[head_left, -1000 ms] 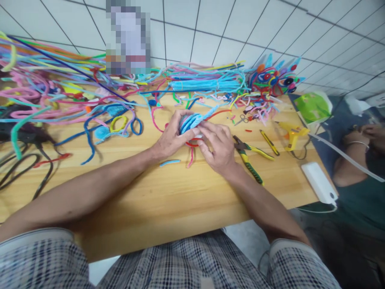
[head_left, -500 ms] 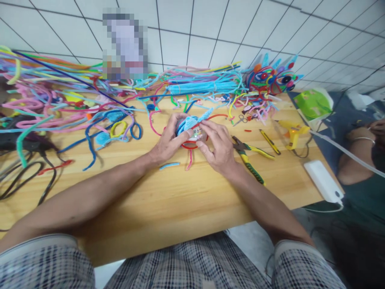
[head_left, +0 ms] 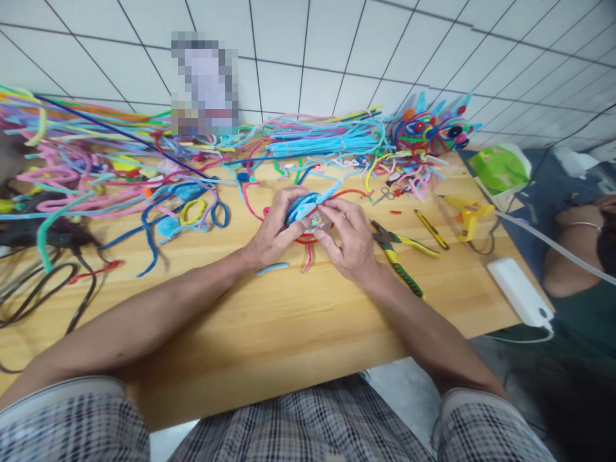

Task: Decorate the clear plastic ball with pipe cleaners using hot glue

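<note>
My left hand (head_left: 272, 234) and my right hand (head_left: 349, 240) meet over the middle of the wooden table (head_left: 269, 321). Together they grip a light blue pipe-cleaner coil (head_left: 302, 206), wound round a small clear object that I cannot make out. Left fingers wrap the coil's left side; right fingertips pinch its right side. A loose blue end sticks out up and to the right. A red pipe cleaner loop (head_left: 308, 242) lies under the hands.
Heaps of coloured pipe cleaners (head_left: 96, 167) cover the table's back. Pliers (head_left: 397, 253), a yellow knife (head_left: 432, 229), small scissors (head_left: 385, 192), a yellow glue gun (head_left: 464, 215) and a white power bank (head_left: 520, 292) lie to the right. Another person (head_left: 577, 256) sits at far right.
The coil has been turned a little in my hands and the small clear object now shows under it. The view shifted slightly downward.
</note>
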{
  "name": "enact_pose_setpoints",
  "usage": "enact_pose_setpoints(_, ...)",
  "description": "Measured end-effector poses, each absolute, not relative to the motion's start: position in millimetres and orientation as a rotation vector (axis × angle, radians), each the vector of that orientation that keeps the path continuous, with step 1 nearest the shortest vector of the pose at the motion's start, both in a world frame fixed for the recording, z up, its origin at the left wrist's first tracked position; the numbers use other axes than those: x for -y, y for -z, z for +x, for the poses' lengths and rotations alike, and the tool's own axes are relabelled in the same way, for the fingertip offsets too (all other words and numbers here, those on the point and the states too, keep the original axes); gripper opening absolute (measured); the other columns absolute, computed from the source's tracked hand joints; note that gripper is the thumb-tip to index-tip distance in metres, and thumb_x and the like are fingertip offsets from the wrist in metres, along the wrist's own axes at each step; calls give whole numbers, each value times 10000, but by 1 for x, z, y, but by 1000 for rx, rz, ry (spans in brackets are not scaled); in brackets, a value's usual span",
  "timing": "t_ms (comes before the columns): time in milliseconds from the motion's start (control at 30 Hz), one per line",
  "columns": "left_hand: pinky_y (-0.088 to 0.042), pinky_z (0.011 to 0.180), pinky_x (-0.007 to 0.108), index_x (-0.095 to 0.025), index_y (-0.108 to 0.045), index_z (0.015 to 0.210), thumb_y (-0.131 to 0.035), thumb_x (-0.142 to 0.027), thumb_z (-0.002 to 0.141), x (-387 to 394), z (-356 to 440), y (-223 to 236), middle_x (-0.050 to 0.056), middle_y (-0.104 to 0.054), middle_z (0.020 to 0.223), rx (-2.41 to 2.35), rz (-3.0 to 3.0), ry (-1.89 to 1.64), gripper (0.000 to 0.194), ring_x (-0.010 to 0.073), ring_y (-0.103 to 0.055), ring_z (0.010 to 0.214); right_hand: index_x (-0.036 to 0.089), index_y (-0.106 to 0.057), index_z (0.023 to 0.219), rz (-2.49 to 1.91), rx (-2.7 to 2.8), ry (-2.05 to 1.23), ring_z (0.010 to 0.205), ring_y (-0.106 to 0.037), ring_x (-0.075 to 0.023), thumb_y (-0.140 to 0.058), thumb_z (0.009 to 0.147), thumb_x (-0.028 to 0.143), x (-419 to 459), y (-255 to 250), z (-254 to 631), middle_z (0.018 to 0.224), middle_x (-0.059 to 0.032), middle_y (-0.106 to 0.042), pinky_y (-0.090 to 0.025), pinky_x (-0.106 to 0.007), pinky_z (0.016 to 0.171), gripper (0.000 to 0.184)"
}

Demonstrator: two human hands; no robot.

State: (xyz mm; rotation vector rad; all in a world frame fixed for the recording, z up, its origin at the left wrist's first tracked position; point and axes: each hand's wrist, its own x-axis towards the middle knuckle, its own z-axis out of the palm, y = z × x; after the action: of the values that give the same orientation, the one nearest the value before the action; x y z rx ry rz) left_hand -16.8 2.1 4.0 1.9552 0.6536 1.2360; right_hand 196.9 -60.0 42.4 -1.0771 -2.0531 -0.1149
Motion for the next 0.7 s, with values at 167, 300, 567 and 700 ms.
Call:
enact_pose_setpoints(167, -470, 1258, 544, -272, -507, 1478, -698, -564, 1032, 3, -11, -8, 142, -580, 1503, -712, 1946, -1257, 566, 326, -573, 1448, 214, -641, 1504, -1139, 2089, 81, 1301, -695, -338, -604, 1092, 371, 60, -40, 198, 1398, -170, -736, -576, -569, 1122, 442)
enact_pose_setpoints(300, -469, 1251, 551, -267, -521, 1457, -713, -529, 1021, 7, -8, -10, 147, -597, 1496, -738, 1916, -1276, 544, 328, -592, 1427, 207, -624, 1520, -1107, 2098, 104, 1303, -692, -334, -598, 1091, 359, 60, -41, 198, 1414, -171, -731, -575, -563, 1123, 456)
enact_pose_setpoints(567, -474, 1251, 521, -270, -534, 1459, -680, -498, 1036, 11, -8, -11, 130, -602, 1533, -769, 1832, -1257, 502, 308, -596, 1422, 234, -617, 1543, -1141, 2117, 79, 1320, -672, -350, -598, 1090, 393, 63, -42, 197, 1424, -169, -716, -561, -584, 1128, 480)
enact_pose_setpoints(700, -462, 1267, 511, -279, -551, 1431, -657, -426, 1053, 11, -8, -13, 111, -619, 1528, -779, 1800, -1256, 419, 296, -585, 1454, 225, -607, 1545, -1125, 2122, 90, 1305, -671, -348, -604, 1091, 399, 63, -41, 196, 1413, -173, -720, -558, -572, 1112, 486)
